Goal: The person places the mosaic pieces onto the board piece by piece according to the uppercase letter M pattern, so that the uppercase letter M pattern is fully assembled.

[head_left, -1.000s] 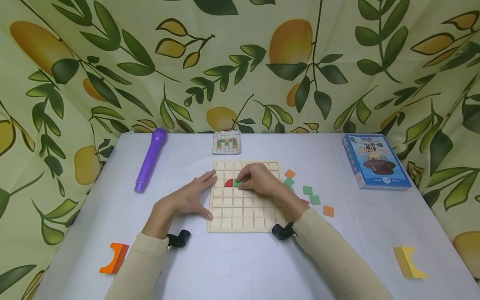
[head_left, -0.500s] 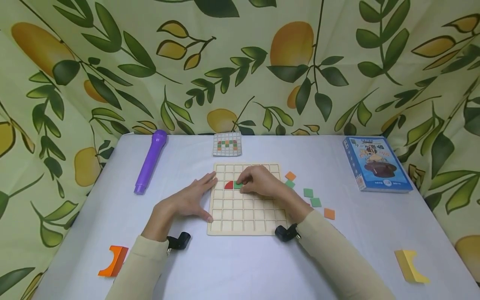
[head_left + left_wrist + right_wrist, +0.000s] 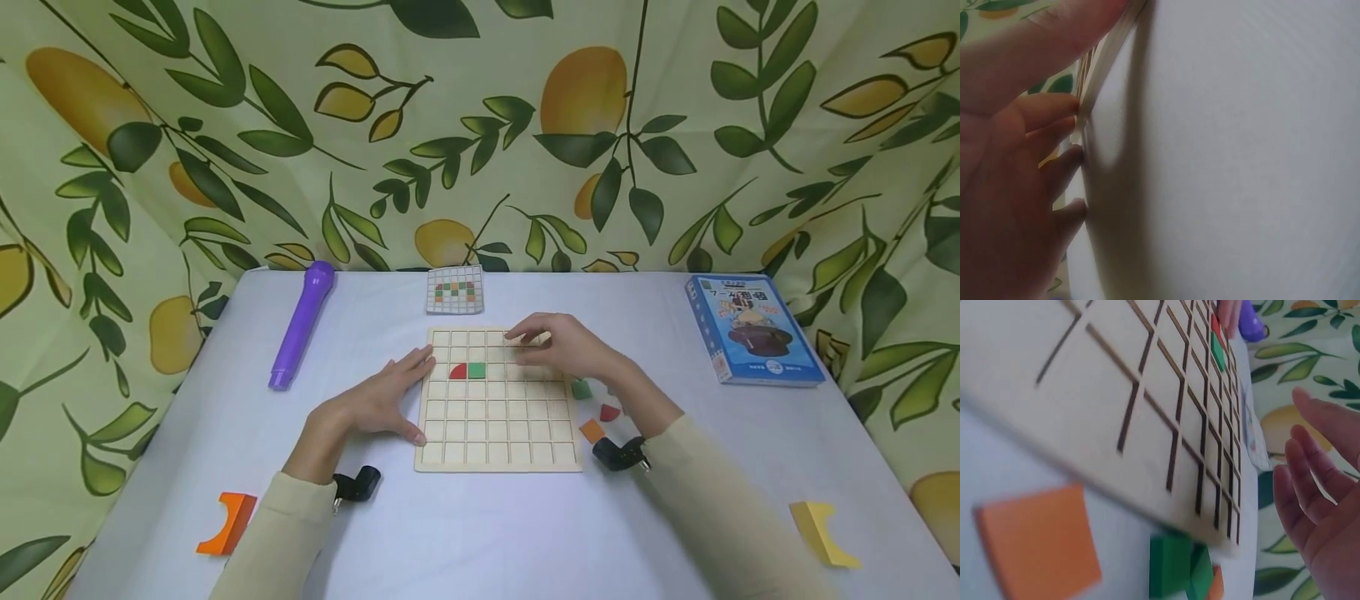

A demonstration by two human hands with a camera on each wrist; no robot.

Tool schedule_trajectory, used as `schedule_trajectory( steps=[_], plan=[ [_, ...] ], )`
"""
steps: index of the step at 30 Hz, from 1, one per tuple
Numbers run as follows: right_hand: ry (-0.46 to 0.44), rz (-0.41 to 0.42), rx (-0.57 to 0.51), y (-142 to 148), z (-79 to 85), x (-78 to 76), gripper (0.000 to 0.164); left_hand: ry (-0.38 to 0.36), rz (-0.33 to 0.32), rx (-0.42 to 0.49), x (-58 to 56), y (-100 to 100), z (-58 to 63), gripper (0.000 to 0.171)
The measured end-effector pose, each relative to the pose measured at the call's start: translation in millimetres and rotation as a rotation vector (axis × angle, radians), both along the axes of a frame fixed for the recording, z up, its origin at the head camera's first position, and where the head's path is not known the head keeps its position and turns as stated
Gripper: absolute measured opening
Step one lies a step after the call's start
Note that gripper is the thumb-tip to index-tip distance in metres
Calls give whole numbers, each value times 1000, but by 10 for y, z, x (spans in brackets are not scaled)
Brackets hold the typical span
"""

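A wooden grid board [image 3: 495, 454] lies on the table, with a red quarter-round tile [image 3: 458, 372] and a green square tile [image 3: 477, 371] side by side in its cells. My left hand [image 3: 371, 400] spreads along the board's left edge, fingertips and thumb at the rim. Above the upper right of the board, my right hand [image 3: 568, 346] holds nothing; its fingers [image 3: 1300, 487] are loosely bent in the right wrist view. Loose tiles lie right of the board: a green one [image 3: 581, 389], a red one [image 3: 610, 412] and an orange one [image 3: 592, 431], others partly hidden by the right arm.
A small pattern card [image 3: 455, 302] lies behind the board. A purple toy microphone [image 3: 300, 329] is at the back left, a blue box [image 3: 753, 329] at the back right. An orange arch block [image 3: 228, 523] and a yellow one [image 3: 821, 533] lie near the front.
My right hand has let go of the green square tile, leaving it beside the red one, and has moved right. My left hand has stayed at the board's edge.
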State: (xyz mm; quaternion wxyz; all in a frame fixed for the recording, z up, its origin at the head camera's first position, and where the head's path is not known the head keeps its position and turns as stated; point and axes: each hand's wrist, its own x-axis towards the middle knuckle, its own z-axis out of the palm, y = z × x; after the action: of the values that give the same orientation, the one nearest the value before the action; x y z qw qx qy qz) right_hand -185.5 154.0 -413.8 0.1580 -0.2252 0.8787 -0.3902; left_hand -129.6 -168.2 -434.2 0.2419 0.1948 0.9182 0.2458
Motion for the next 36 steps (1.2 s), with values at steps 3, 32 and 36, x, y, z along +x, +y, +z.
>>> schedule_trajectory(
  steps=[3,32,36],
  plan=[
    [24,-33,15,168,37,19,42,13,-19,15,3,-9,7,125],
    [-43,-208,50,967,-251,107,49,-3,7,6,24,-4,-4,125],
    [-56,-201,82,954,-308,122,48,-7,11,14,20,-5,-7,126]
  ],
)
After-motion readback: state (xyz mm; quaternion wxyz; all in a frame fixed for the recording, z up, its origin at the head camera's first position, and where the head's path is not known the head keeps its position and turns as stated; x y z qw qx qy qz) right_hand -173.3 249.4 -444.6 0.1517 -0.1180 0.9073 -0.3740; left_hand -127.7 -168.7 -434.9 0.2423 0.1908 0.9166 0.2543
